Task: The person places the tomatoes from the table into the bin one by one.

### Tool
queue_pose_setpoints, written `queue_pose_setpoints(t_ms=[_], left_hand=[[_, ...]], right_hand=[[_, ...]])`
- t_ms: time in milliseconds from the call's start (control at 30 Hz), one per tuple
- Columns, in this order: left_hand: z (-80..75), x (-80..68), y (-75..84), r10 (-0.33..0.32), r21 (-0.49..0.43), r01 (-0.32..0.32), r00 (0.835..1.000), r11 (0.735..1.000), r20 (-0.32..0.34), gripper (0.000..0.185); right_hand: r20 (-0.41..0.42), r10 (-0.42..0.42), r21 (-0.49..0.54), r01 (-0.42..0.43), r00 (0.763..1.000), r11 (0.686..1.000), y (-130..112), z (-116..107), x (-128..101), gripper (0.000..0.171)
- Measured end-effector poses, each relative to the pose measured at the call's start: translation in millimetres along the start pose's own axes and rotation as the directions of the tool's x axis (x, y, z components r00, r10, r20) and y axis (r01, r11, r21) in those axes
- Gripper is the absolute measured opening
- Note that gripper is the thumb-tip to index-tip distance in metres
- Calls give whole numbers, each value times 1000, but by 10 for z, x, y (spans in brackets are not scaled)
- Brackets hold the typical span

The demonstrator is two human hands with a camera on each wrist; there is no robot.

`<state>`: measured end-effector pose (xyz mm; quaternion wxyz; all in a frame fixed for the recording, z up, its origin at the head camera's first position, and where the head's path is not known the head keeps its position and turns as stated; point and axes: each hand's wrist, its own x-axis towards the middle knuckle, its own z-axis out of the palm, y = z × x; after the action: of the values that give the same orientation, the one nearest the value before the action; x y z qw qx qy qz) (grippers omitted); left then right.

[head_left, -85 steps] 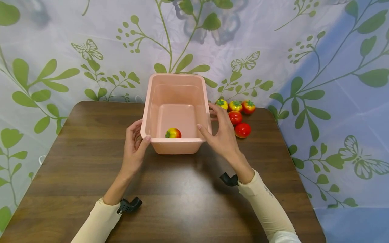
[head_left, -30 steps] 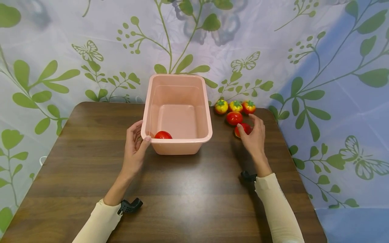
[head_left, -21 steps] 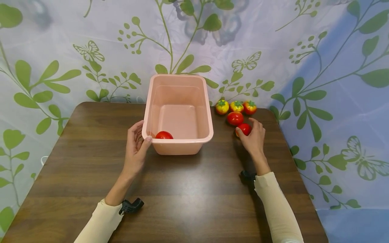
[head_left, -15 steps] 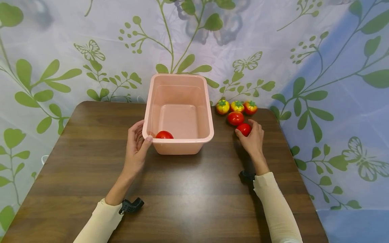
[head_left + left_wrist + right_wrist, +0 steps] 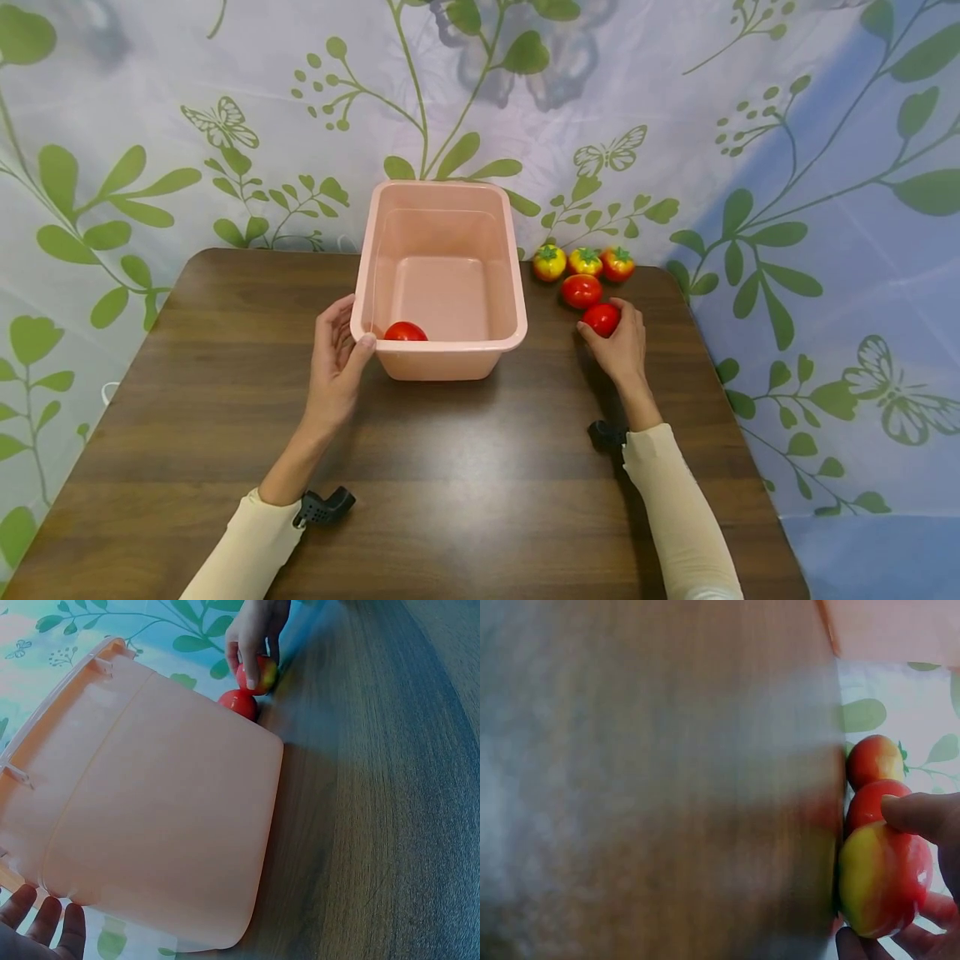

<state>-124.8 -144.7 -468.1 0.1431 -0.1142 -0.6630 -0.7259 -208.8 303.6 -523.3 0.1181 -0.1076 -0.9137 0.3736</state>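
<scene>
Red-yellow tomato [image 5: 602, 318] — pinched, pink tub [image 5: 440, 365] — held

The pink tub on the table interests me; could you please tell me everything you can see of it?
The pink tub is a deep, open-topped, roughly rectangular container with rounded corners, smooth like plastic. Its walls taper toward the base, and small ribs show beneath its rim. It stands upright toward the far side of the wooden table. The left hand holds its near left corner, thumb on the rim. A red tomato lies inside, partly hidden by the near wall.
</scene>
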Motion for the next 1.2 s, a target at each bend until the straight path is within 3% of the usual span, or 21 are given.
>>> queue_pose_setpoints(t_ms=[400,1200], left_hand=[[9,6,-16,3,-7,-3,1000,1000,-1,62],[1,14,30,2,-8,-2,1000,1000,-1,62]], right_hand=[[-8,1,17,-1,1000,1000,-88,-53,-12,77],[-70,-143,42,146,987,988,-576,-166,-164,77]])
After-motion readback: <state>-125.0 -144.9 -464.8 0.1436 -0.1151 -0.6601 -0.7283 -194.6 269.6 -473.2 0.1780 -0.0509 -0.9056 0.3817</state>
